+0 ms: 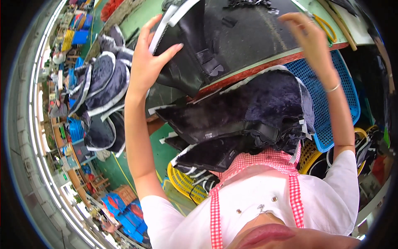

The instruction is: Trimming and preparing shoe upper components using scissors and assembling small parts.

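A black leather boot upper (178,58) with white tape along its edge lies on the dark work mat (244,37). At its left edge, my left hand (149,60) has its thumb and index finger spread wide, the thumb over the leather and the index finger along the white tape. My right hand (309,39) is apart from the upper, over the right part of the table, its fingers loosely bent and apart with nothing visible in them. A yellow-handled tool (325,28) lies just beyond it. Fleece-lined boot uppers (232,99) are heaped across my lap.
The table's red edge (265,62) runs before my lap. A blue plastic basket (346,87) stands at right, with a yellow basket (186,184) below left. More fleece-lined pieces (103,79) are piled at left. Black scraps (251,4) lie at the far side.
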The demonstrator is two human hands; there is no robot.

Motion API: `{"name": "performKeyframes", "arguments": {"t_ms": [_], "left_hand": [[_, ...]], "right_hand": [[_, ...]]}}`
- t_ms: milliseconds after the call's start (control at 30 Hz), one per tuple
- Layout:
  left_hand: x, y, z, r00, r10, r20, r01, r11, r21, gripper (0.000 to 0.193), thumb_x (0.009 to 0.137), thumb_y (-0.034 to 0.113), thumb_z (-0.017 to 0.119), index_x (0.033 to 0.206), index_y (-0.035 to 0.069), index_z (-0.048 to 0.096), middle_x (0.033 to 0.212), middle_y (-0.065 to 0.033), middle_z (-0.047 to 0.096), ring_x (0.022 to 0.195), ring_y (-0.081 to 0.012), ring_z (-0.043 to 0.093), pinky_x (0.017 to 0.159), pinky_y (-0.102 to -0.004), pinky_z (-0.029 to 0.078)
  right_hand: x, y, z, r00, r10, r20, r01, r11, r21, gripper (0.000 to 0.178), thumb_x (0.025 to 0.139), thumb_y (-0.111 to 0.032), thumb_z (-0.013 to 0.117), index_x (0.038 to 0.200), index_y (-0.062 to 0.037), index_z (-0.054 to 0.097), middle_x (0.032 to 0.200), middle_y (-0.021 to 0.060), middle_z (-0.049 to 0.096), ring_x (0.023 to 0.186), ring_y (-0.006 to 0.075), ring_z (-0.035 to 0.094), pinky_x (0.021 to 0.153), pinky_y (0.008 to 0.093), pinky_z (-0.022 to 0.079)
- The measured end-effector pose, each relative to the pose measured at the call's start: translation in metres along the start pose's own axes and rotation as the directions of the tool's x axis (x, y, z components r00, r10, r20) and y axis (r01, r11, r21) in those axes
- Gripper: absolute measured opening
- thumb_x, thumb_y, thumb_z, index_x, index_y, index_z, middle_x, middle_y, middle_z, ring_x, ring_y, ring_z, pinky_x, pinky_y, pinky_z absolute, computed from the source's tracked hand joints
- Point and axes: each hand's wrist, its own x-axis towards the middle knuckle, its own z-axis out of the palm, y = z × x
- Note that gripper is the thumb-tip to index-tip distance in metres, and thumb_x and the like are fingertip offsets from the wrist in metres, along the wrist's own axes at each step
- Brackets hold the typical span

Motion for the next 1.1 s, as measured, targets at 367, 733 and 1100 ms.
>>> {"name": "performKeyframes", "arguments": {"t_ms": [367, 733, 1100], "left_hand": [[0.0, -0.023, 0.005, 0.961, 0.263, -0.082, -0.263, 0.965, 0.004, 0.015, 0.085, 0.01, 0.066, 0.093, 0.0, 0.057, 0.093, -0.0037, 0.061, 0.088, -0.0111, 0.056, 0.084, -0.0245, 0.044], [-0.014, -0.014, 0.007, 0.986, -0.145, -0.088, 0.138, 0.987, -0.083, 0.025, 0.079, 0.012, 0.077, 0.092, 0.003, 0.057, 0.079, 0.0, 0.06, 0.078, -0.0052, 0.055, 0.067, -0.0206, 0.044], [-0.02, 0.013, -0.012, 0.965, -0.225, 0.131, 0.256, 0.916, -0.309, 0.024, 0.078, 0.004, 0.076, 0.1, 0.003, 0.068, 0.079, 0.0023, 0.065, 0.072, -0.004, 0.06, 0.064, -0.0189, 0.046]], "right_hand": [[-0.002, 0.173, -0.065, 0.952, 0.268, 0.151, -0.112, 0.758, -0.642, 0.03, 0.082, -0.008, 0.056, 0.11, -0.0009, 0.05, 0.107, 0.0237, 0.061, 0.101, 0.041, 0.058, 0.087, 0.0458, 0.045], [-0.001, 0.024, -0.03, 0.941, 0.205, 0.269, -0.263, 0.944, 0.2, 0.024, 0.09, -0.017, 0.066, 0.106, -0.0015, 0.057, 0.085, -0.0039, 0.054, 0.072, 0.0035, 0.047, 0.06, 0.0201, 0.039], [0.002, -0.069, 0.005, 0.817, -0.149, 0.557, 0.025, 0.974, 0.225, 0.054, 0.08, -0.05, 0.07, 0.088, -0.0003, 0.049, 0.062, 0.0106, 0.044, 0.055, 0.0245, 0.046, 0.054, 0.0355, 0.037]]}}
